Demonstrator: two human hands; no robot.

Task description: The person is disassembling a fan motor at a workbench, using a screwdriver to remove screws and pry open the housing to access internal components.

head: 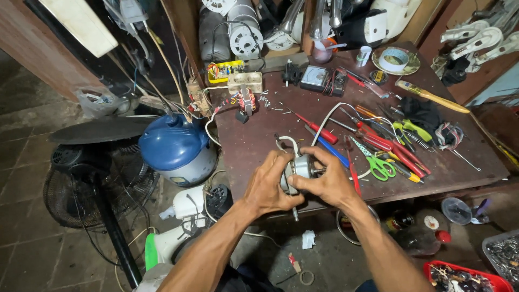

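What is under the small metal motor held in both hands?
Under the motor its shaft pokes down past the workbench edge. The left hand and right hand cover its sides, hiding the rest.

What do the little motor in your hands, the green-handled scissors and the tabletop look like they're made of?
Small motor, held in both the left hand and right hand: bare grey metal, dull sheen, likely cast aluminium or steel. Scissors: glossy green plastic handles; blade metal hard to see. Workbench top: probably wood or board, matte reddish-brown, scuffed.

The motor [300, 168] sits on the workbench [254, 146], scissors [377, 161] to its right.
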